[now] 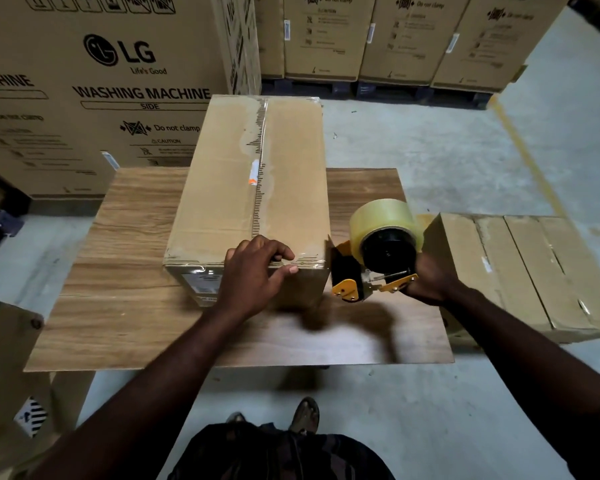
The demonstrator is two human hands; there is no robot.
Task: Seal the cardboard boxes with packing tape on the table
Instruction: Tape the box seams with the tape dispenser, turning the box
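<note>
A long cardboard box (222,174) lies on the wooden table (125,313), with clear tape along its centre seam and across its near top edge. My left hand (253,271) rests on the box's near edge, fingers curled over the top and thumb pressed on the front face by the tape. My right hand (430,278) grips the handle of a yellow and black tape dispenser (368,271) carrying a roll of clear tape (381,216). The dispenser's front sits just off the box's near right corner.
More cardboard boxes (520,268) lie on the floor to the right of the table. Large washing machine cartons (101,91) stand behind to the left, and palletised cartons (395,39) line the back. A brown carton (4,375) stands at the near left. The floor is grey concrete.
</note>
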